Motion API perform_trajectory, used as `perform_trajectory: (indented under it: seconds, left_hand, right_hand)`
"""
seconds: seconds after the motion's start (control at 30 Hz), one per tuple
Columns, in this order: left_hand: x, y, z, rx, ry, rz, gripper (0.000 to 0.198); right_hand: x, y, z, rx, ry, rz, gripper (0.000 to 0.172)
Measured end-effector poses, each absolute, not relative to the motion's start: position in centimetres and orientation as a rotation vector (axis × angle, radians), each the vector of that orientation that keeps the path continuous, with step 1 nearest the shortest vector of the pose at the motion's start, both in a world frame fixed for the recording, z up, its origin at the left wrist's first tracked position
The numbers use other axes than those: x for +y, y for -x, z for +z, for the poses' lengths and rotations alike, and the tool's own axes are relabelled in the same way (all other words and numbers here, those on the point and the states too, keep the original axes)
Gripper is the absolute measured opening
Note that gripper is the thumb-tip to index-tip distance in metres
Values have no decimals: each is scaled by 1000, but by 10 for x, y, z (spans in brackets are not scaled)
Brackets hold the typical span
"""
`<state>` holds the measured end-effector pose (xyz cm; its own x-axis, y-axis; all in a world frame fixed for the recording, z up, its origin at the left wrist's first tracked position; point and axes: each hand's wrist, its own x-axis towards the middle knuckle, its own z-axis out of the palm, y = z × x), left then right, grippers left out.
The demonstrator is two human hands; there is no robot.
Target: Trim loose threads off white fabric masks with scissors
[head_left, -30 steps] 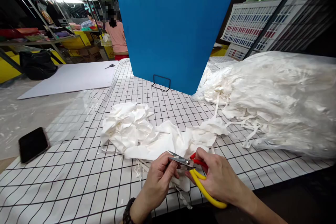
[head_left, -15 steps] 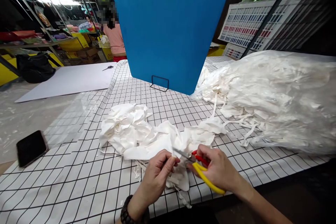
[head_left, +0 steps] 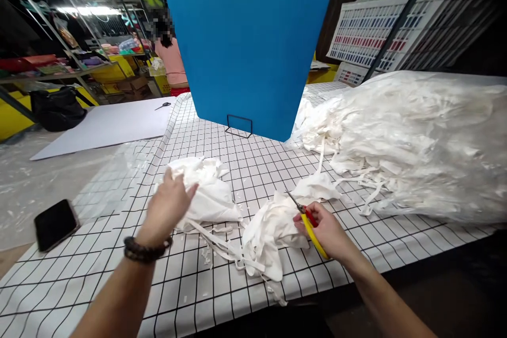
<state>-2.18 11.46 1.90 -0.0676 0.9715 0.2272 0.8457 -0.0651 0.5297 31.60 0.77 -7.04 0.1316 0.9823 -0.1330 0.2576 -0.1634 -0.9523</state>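
My left hand [head_left: 168,206], with a dark bead bracelet on the wrist, reaches out over a small heap of white fabric pieces [head_left: 206,190] and rests on its near edge, fingers closing on the cloth. My right hand [head_left: 322,227] grips thread snips [head_left: 307,219] with yellow and red handles, blades pointing up and left. A second bunch of white fabric [head_left: 269,232] with loose straps lies just left of the right hand, touching it.
A large pile of white fabric in clear plastic [head_left: 415,137] fills the right side. A blue board [head_left: 249,37] stands upright behind. A black phone [head_left: 55,224] lies at the left. Grid-patterned cloth [head_left: 119,280] covers the table. A person in pink [head_left: 172,60] stands far back.
My left hand has left the piece beside the snips and swung left and forward onto the left heap. The fabric in front has been split into two bunches. My right hand shifted slightly up.
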Motion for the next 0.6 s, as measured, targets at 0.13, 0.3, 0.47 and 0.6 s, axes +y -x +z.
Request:
perform_trajectory:
  seconds: [0.13,0.3,0.47,0.6]
  left_hand:
    - [46,-38,-25,1409,-2136,502,33]
    - [32,-76,-59,1329,-2066,452,25]
    - [55,-60,-48,1193,-1669,500,32]
    - [57,-54,-34,994,-1351,654,32]
  right_hand:
    - [8,-290,-66,-1319,1604,1098,28]
    - [9,-280,-66,-1501,1751,876,25]
    - [13,-306,-78,-1399,1780,852,19]
    - [22,-312,-81,-1213,1646,891,30]
